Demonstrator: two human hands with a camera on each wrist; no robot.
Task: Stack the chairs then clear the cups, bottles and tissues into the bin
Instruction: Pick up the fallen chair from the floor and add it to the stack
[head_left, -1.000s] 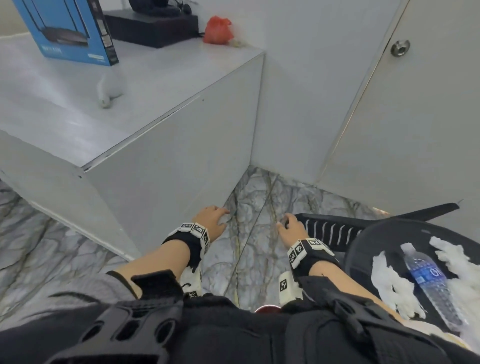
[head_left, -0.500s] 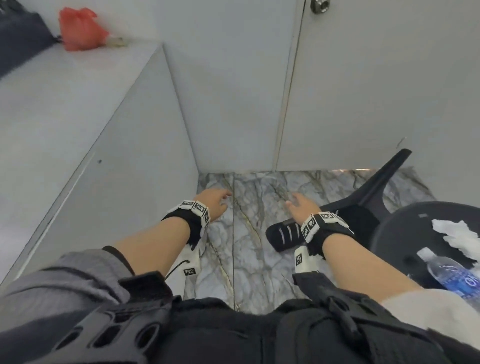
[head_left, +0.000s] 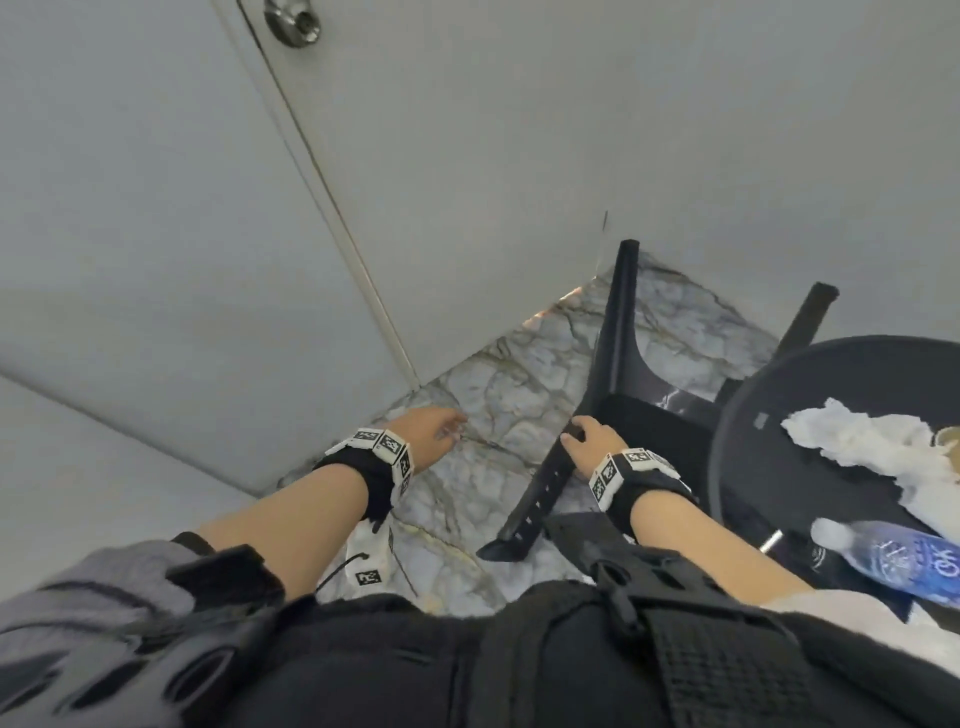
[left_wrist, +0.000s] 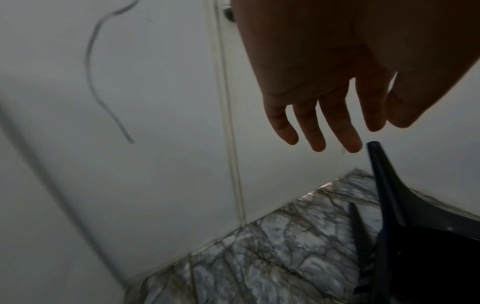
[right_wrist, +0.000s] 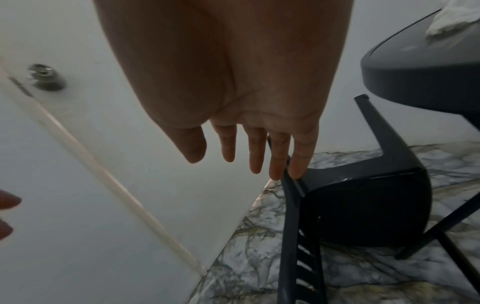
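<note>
A black plastic chair (head_left: 649, 431) lies tipped on the marble floor, two legs pointing away toward the wall. My right hand (head_left: 587, 439) is at the joint of its seat and slotted back. In the right wrist view the fingers (right_wrist: 298, 162) are straight, and the outer two touch the chair's (right_wrist: 363, 205) edge. My left hand (head_left: 441, 428) hovers open over the floor, left of the chair, holding nothing; its spread fingers (left_wrist: 317, 131) show in the left wrist view. White crumpled tissues (head_left: 872, 441) and a blue-labelled water bottle (head_left: 893, 558) lie on the round black table (head_left: 831, 374).
A white door with a metal knob (head_left: 292, 21) and a white wall close off the corner just ahead. A strip of marble floor (head_left: 509, 395) lies between the door and the chair. The table (right_wrist: 415, 78) stands close on the right, over the chair's legs.
The view has swung right, so the white counter with the red bag has left the picture. The chair and table now show more fully. My right hand stays at the chair's back.
</note>
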